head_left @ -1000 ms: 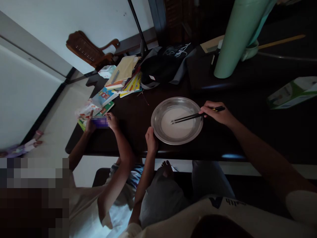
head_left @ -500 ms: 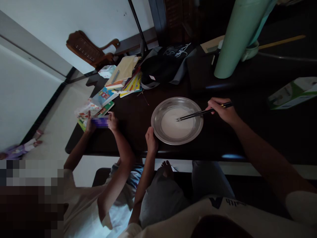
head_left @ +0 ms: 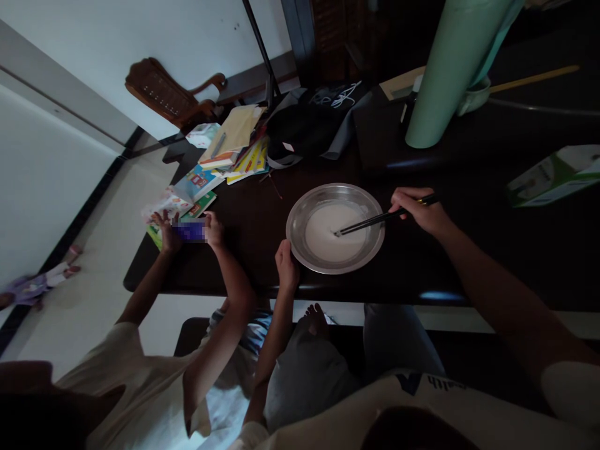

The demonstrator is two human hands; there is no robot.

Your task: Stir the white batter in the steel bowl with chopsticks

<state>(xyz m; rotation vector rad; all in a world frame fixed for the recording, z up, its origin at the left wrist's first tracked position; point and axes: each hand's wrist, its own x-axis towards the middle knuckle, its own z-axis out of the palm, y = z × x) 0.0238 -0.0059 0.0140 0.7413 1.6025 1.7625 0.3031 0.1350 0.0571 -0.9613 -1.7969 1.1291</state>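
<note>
A round metal bowl [head_left: 296, 245] sits near the front edge of the dark table. Inside it lies a pale, milky mixture [head_left: 328, 244] with a smooth surface. My left hand [head_left: 285, 265] grips the bowl's near left rim, fingers partly hidden by it. In my right hand [head_left: 417, 209] is a pair of black chopsticks [head_left: 375, 220], slanting down to the left. Their tips are dipped in the mixture around the bowl's middle, with a small ripple beside them.
To my left, another person's hands [head_left: 213, 230] hold a blurred purple device [head_left: 191, 230]. Books [head_left: 244, 153] and a black bag [head_left: 304, 128] lie behind. A green cylinder [head_left: 450, 81] stands back right, a green-and-white carton [head_left: 553, 178] far right. A second person [head_left: 35, 289] is at the far left.
The chopsticks and my right hand have shifted slightly, the tips moving a little nearer to me in the mixture. My left hand stays on the rim. The neighbour's left fingers have spread.
</note>
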